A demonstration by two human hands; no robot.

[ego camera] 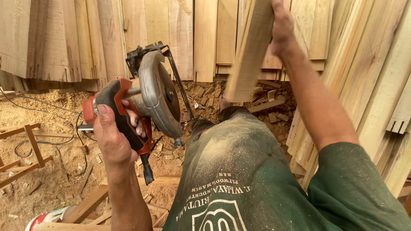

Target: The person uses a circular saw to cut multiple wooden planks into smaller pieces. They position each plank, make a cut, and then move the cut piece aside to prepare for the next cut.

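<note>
Presently, nearest the camera, a green apron (pixel 239 179) with white printed lettering and an emblem covers the lap, dusted with sawdust; a red-and-white can (pixel 45 218) lies at lower left. The left hand (pixel 112 139) is clenched round the circular saw (pixel 147 100), held off the work; the right hand (pixel 280 28) grasps a raised wooden plank (pixel 250 51); judged step: positioning stock; cutting calls for a steadied plank. Beyond, stacked boards (pixel 171 34) line the wall.
</note>
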